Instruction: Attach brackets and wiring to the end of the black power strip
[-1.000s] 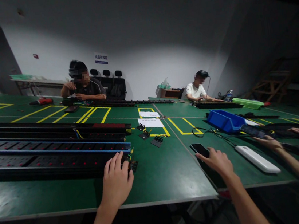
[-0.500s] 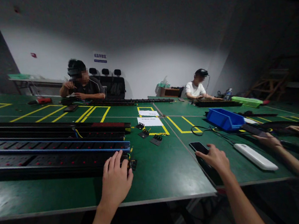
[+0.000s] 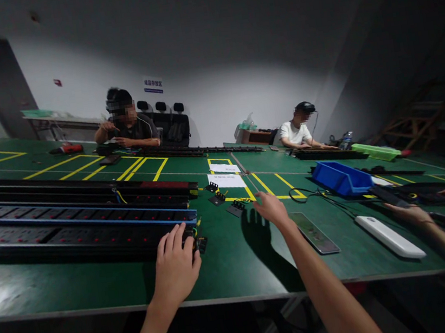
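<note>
My left hand lies over the right end of the nearest long black power strip, fingers stretched across its top. Yellow-green wires and a small black end piece poke out beside my fingertips. My right hand is in the air above the table, its fingers apart with nothing in them, and casts a shadow. Just past its fingertips lie small black brackets with yellow wires. A smartphone lies flat on the table beside my right forearm.
More power strips lie parallel behind. On the right are a white power bank, a blue bin and a co-worker's hands on dark parts. Two people sit across the green table. White paper sheets lie mid-table.
My right hand has left the smartphone and moved left and forward toward the brackets. The phone stays on the table. My left hand keeps its place on the power strip.
</note>
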Motion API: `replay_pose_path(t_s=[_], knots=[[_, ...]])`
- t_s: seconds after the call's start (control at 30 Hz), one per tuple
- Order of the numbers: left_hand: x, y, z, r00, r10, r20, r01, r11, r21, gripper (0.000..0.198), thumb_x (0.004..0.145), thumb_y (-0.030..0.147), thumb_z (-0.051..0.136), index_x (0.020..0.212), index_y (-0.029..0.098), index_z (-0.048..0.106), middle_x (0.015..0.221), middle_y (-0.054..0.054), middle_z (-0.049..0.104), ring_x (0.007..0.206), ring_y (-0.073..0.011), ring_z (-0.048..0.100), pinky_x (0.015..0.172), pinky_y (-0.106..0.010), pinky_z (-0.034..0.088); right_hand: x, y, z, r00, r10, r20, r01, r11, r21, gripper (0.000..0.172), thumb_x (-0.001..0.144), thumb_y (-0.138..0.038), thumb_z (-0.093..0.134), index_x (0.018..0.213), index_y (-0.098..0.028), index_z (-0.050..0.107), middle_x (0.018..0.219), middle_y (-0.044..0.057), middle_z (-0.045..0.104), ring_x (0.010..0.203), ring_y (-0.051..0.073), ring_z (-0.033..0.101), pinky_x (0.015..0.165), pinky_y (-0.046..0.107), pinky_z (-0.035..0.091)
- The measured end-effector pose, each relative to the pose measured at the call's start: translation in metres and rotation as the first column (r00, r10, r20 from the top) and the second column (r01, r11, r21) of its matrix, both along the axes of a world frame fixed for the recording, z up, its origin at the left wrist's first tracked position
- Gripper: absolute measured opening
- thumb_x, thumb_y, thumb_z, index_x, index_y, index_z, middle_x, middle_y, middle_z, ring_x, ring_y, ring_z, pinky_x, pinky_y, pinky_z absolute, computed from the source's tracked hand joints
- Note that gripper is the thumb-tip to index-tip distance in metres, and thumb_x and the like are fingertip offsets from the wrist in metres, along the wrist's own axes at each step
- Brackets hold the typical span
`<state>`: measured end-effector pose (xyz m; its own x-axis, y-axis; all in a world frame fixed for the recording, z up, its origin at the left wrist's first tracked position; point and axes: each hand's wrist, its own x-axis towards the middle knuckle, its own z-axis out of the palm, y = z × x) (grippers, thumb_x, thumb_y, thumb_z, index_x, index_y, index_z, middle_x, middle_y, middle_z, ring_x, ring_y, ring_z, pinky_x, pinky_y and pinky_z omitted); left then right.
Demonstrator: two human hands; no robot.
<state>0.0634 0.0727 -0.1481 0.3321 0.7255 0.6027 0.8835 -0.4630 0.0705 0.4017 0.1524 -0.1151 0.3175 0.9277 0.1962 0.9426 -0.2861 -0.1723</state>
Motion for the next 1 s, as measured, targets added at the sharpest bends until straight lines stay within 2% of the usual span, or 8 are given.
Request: replay_pose_path(t_s=[0.1, 0.17, 0.27, 0.43, 0.57, 0.7, 0.9, 1.0], knots=[[0.0, 0.0, 0.0, 1.0, 0.003, -0.001, -0.003, 1.0, -0.007, 0.023, 0.09, 0.026, 0.053, 0.104, 0.019, 0.07, 0.146, -0.015, 0.055, 0.136, -0.0323, 0.048, 0.112, -0.053, 0.038, -0.016, 0.031, -0.007, 0.999, -0.008, -0.032, 0.01, 0.999, 0.045, 0.043, 0.096, -0.027, 0.048, 0.138, -0.019, 0.055, 0.128, 0.015, 0.062, 0.117, 0.028, 0.059, 0.094, 0.035, 0.045], [0.0, -0.001, 0.0, 1.0, 0.005, -0.006, -0.005, 1.0, -0.01, 0.023, 0.09, 0.026, 0.053, 0.103, 0.019, 0.07, 0.146, -0.015, 0.055, 0.137, -0.0323, 0.048, 0.112, -0.053, 0.038, -0.02, 0.042, -0.017, 0.999, -0.016, -0.044, 0.02, 0.995, 0.097, 0.043, 0.098, -0.023, 0.044, 0.139, -0.019, 0.054, 0.13, 0.015, 0.061, 0.118, 0.027, 0.057, 0.093, 0.033, 0.045], [0.0, 0.0, 0.0, 1.0, 0.003, -0.014, -0.003, 1.0, -0.012, 0.023, 0.09, 0.026, 0.053, 0.104, 0.019, 0.07, 0.147, -0.015, 0.054, 0.137, -0.032, 0.047, 0.112, -0.053, 0.037, -0.019, 0.045, -0.034, 0.998, -0.045, -0.054, 0.052, 0.989, 0.139, 0.043, 0.1, -0.022, 0.039, 0.141, -0.018, 0.052, 0.133, 0.016, 0.059, 0.12, 0.026, 0.056, 0.093, 0.032, 0.044], [0.0, 0.0, 0.0, 1.0, 0.006, -0.01, -0.006, 1.0, -0.016, 0.023, 0.091, 0.027, 0.052, 0.104, 0.019, 0.069, 0.146, -0.015, 0.055, 0.137, -0.0317, 0.047, 0.113, -0.053, 0.037, -0.005, 0.04, -0.05, 0.999, 0.033, -0.031, -0.031, 0.998, 0.056, 0.043, 0.103, -0.026, 0.036, 0.14, -0.019, 0.055, 0.13, 0.013, 0.062, 0.119, 0.026, 0.056, 0.098, 0.032, 0.042], [0.0, -0.001, 0.002, 1.0, 0.008, -0.012, -0.008, 1.0, -0.018, 0.022, 0.09, 0.026, 0.054, 0.103, 0.019, 0.07, 0.145, -0.014, 0.055, 0.136, -0.0321, 0.048, 0.113, -0.053, 0.037, -0.001, 0.038, -0.048, 0.999, 0.045, -0.008, -0.044, 0.999, 0.024, 0.042, 0.098, -0.02, 0.041, 0.136, -0.02, 0.059, 0.128, 0.012, 0.063, 0.122, 0.025, 0.055, 0.099, 0.031, 0.041], [0.0, -0.001, 0.003, 1.0, 0.006, -0.02, -0.007, 1.0, -0.017, 0.023, 0.091, 0.027, 0.053, 0.105, 0.02, 0.069, 0.146, -0.014, 0.054, 0.138, -0.0315, 0.047, 0.114, -0.053, 0.037, -0.004, 0.036, -0.042, 1.0, 0.001, -0.029, -0.001, 1.0, 0.02, 0.045, 0.093, -0.019, 0.048, 0.137, -0.021, 0.058, 0.128, 0.014, 0.062, 0.12, 0.028, 0.056, 0.094, 0.034, 0.044], [-0.002, -0.001, 0.002, 1.0, 0.004, -0.03, -0.004, 1.0, -0.018, 0.023, 0.092, 0.027, 0.052, 0.105, 0.019, 0.069, 0.146, -0.014, 0.055, 0.138, -0.0319, 0.046, 0.113, -0.054, 0.037, 0.0, 0.029, -0.034, 0.978, -0.199, -0.067, 0.204, 0.975, 0.081, 0.048, 0.094, -0.016, 0.045, 0.14, -0.021, 0.058, 0.135, 0.018, 0.056, 0.125, 0.031, 0.052, 0.095, 0.041, 0.046], [-0.002, -0.001, 0.002, 1.0, -0.001, -0.028, 0.001, 1.0, -0.01, 0.024, 0.092, 0.027, 0.052, 0.106, 0.019, 0.07, 0.145, -0.015, 0.055, 0.137, -0.0326, 0.047, 0.112, -0.055, 0.037, 0.002, 0.027, -0.032, 0.973, -0.22, -0.077, 0.226, 0.971, 0.08, 0.048, 0.094, -0.019, 0.047, 0.141, -0.021, 0.056, 0.136, 0.019, 0.054, 0.127, 0.032, 0.051, 0.096, 0.042, 0.046]])
